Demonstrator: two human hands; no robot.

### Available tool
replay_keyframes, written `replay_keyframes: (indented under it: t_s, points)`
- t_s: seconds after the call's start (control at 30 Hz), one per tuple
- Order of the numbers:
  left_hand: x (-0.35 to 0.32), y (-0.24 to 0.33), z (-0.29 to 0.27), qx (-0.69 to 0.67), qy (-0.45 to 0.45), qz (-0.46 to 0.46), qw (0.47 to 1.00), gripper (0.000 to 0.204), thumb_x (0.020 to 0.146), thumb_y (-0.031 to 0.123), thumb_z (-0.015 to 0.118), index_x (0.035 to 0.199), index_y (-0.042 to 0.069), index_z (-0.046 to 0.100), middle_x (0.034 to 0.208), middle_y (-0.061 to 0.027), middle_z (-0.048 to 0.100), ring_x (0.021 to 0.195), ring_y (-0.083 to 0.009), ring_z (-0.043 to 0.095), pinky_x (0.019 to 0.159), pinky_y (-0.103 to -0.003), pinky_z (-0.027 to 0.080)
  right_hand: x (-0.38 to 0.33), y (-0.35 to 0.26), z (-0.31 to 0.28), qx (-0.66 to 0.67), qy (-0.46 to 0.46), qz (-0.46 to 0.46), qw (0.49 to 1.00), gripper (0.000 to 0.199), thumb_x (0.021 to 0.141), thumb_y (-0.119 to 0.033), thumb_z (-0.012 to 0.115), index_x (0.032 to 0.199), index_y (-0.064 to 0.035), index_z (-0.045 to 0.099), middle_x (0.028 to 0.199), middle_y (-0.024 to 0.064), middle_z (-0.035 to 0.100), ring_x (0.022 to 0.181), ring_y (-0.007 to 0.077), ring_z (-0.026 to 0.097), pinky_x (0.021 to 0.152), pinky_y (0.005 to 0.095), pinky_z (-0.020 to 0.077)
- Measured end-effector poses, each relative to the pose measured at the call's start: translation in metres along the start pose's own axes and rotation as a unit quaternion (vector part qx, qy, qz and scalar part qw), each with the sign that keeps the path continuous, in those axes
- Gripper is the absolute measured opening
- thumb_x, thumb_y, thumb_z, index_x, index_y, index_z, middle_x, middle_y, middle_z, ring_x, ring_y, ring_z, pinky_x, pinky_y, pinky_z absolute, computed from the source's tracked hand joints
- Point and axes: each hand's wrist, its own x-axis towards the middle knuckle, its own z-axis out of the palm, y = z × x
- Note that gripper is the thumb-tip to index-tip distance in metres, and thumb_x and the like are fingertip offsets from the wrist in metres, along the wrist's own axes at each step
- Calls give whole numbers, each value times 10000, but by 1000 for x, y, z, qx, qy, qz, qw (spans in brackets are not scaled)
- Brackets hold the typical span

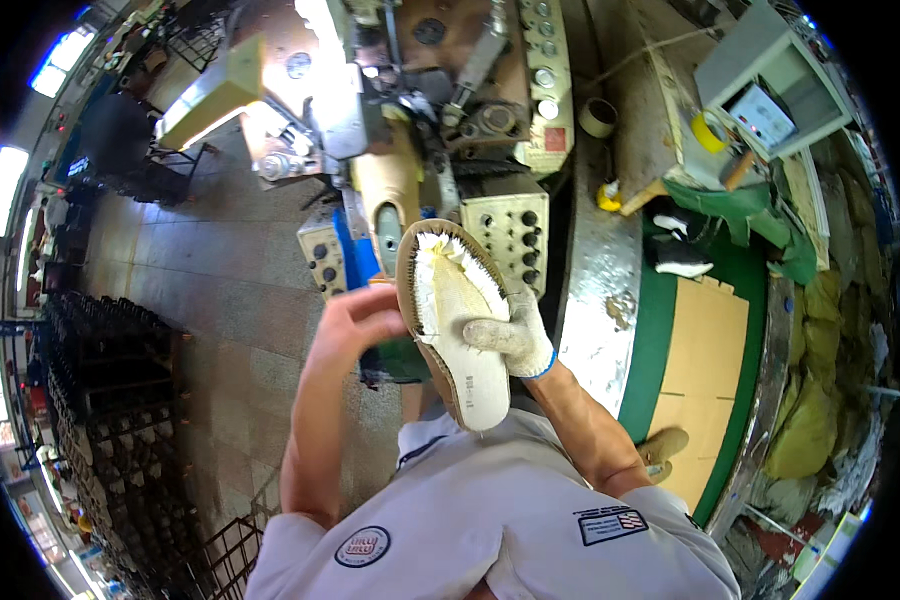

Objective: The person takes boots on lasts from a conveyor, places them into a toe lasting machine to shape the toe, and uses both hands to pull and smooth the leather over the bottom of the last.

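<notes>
A tan shoe upper (pixel 403 275), lasted and without an outsole, is tilted with its underside facing me. Its white insole board (pixel 470 372) fills the heel half. Around the toe, ragged white lining and a dark, jagged edge are folded inward. My right hand (pixel 515 338), in a whitish knit glove, grips the upper from the right, thumb across the underside; its other fingers are hidden behind. My bare left hand (pixel 355 322) is blurred at the left edge, thumb apart from the fingers. Whether its fingertips touch the upper cannot be made out.
Just ahead stands a machine with a tan last-shaped form (pixel 387 185) and a knobbed control box (pixel 508 238). A metal ledge (pixel 602 300) and a green surface with cardboard (pixel 705 345) lie right. Dark racks (pixel 120 390) stand left. A tan shoe (pixel 663 445) sits near my right elbow.
</notes>
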Motion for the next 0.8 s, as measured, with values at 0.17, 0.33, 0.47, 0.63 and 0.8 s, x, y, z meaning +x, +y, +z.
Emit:
replay_keyframes:
  t_s: [0.17, 0.33, 0.47, 0.63, 0.8]
  points:
    - [54, 56, 76, -246, -132, -117, 953, 759, 1069, 563, 374, 1313, -118, 606, 1283, -244, 680, 1202, -306, 653, 1095, -408, 452, -50, -5, -34, -72, 72, -39, 994, 808, 736, -205, 926, 1408, 40, 551, 1274, 100, 667, 1149, 167, 625, 1028, 339, 494]
    - [67, 64, 134, -336, -265, -218, 877, 596, 1069, 377, 458, 1388, -125, 488, 1370, -322, 596, 1308, -419, 575, 1158, -491, 413, -92, -1, -63, 3, 90, -5, 996, 802, 733, -124, 917, 1431, 21, 548, 1309, 93, 668, 1213, 180, 619, 1069, 346, 476]
    - [74, 52, 161, -317, -339, -238, 853, 564, 1040, 325, 523, 1353, -144, 529, 1402, -318, 577, 1294, -421, 588, 1149, -475, 424, -120, 4, -81, 12, 114, -14, 993, 809, 726, -126, 923, 1430, 17, 549, 1311, 95, 668, 1215, 188, 620, 1075, 349, 473]
    - [80, 41, 190, -182, -358, -195, 895, 615, 947, 347, 635, 1247, -190, 617, 1409, -325, 570, 1269, -406, 613, 1114, -434, 470, -141, 19, -109, 24, 107, -39, 993, 805, 728, -141, 920, 1428, 13, 553, 1302, 98, 672, 1199, 194, 628, 1066, 357, 476]
    - [71, 32, 212, -110, -347, -142, 920, 506, 996, 267, 535, 1206, -178, 652, 1350, -287, 633, 1190, -341, 672, 1065, -399, 511, -158, 29, -127, 5, 107, -48, 993, 823, 727, -123, 916, 1444, 21, 538, 1316, 103, 667, 1220, 199, 622, 1071, 358, 475]
